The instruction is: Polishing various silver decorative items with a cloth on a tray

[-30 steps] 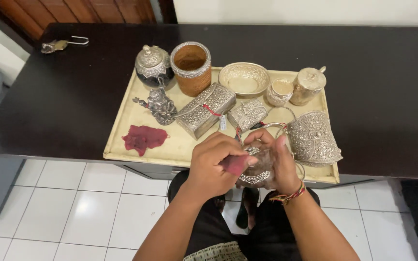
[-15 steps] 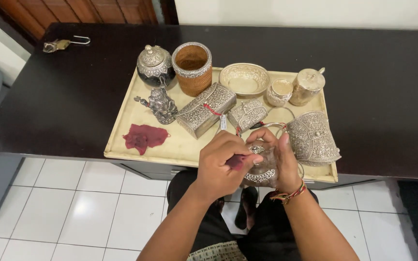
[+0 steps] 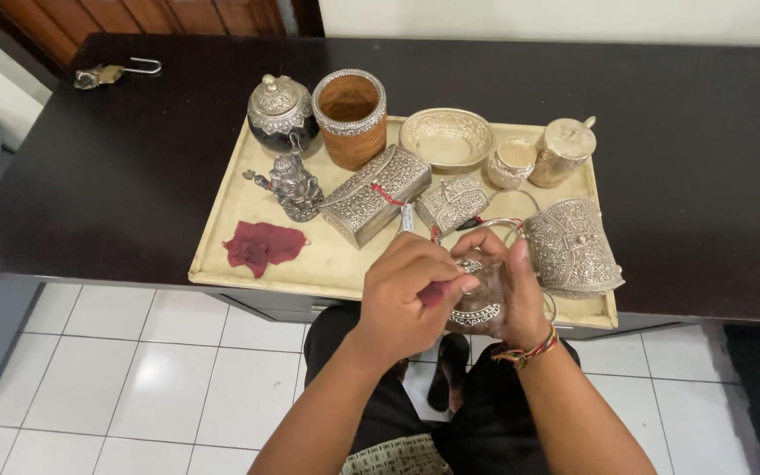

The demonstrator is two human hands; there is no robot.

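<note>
Both hands meet just off the tabletop's [image 3: 705,176] near edge: right hand [image 3: 516,290] cups a small embossed silver piece [image 3: 477,303], left hand [image 3: 411,295] pinches a dark red cloth [image 3: 437,293] against it. Dark tabletop, beige tray [image 3: 327,264], white floor tiles [image 3: 134,387] below. The piece looks ornate and shiny.

Both hands [image 3: 415,295] [image 3: 512,286] together before the torso, fingers curled.

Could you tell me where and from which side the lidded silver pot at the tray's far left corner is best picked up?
Probably by the round dark body of the lidded pot, from above: the lid knob looks small, and the woven cup crowds its right.
</note>
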